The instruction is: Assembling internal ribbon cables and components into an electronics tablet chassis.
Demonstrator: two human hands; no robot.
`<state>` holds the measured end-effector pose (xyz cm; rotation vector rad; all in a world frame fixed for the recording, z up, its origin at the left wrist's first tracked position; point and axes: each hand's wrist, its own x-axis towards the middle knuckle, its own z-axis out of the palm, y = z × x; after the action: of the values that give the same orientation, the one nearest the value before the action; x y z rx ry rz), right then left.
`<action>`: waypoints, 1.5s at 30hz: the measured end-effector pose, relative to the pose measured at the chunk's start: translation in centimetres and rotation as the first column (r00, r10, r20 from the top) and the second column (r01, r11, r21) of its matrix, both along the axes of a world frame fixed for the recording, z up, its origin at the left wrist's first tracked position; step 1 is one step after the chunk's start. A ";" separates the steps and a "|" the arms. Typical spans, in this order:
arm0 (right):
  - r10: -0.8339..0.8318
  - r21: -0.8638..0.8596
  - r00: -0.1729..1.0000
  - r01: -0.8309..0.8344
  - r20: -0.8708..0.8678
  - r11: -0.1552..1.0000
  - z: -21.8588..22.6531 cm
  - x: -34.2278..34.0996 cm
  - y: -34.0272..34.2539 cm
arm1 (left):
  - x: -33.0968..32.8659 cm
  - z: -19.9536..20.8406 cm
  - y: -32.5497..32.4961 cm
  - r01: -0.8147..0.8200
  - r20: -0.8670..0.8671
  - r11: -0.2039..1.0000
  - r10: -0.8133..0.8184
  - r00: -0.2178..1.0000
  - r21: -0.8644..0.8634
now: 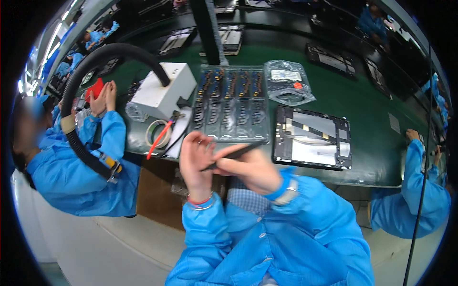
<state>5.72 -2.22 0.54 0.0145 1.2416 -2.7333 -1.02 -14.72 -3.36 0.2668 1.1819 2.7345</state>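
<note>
My right hand [253,171] pinches a slim black tool [238,151], long and pointed like tweezers; motion blur hides its exact kind. The lower tip of this tool comes close to the palm of my left hand [194,162]; whether they touch I cannot tell. My left hand is raised with its palm turned inward and its fingers loosely apart, and I see nothing held in it. Just beyond both hands lies a clear plastic tray [229,131] with rows of small dark parts. To the right of it rests an opened tablet-like device [312,138] with a black frame and silvery panels.
A clear bag [288,83] lies behind the device. On the left stand a white box [164,90] with a thick black hose [71,95], a tape roll [157,133] and a red-handled tool [160,139]. Below is a cardboard box [160,190]. Co-workers sit on both sides.
</note>
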 end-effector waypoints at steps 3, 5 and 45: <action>0.276 -0.166 0.958 -0.259 0.084 0.951 -2.7 -4.4 -8.4 | -1.0 -4.8 -9.9 -0.081 0.127 0.963 0.049 0.991 0.259; 0.343 -0.177 0.905 -0.306 0.250 0.935 -4.8 -6.8 -13.2 | -1.3 -4.4 -12.4 -0.314 0.266 0.920 0.249 0.931 0.234; -0.417 0.756 0.819 0.547 -0.394 0.358 -3.4 1.2 27.1 | -2.7 -0.2 23.0 -0.355 -0.587 0.474 -0.719 0.372 -0.806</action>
<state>6.94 24.83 -2.84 0.3659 2.9201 -2.1167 -3.75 8.30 -3.54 1.7888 2.3212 1.1047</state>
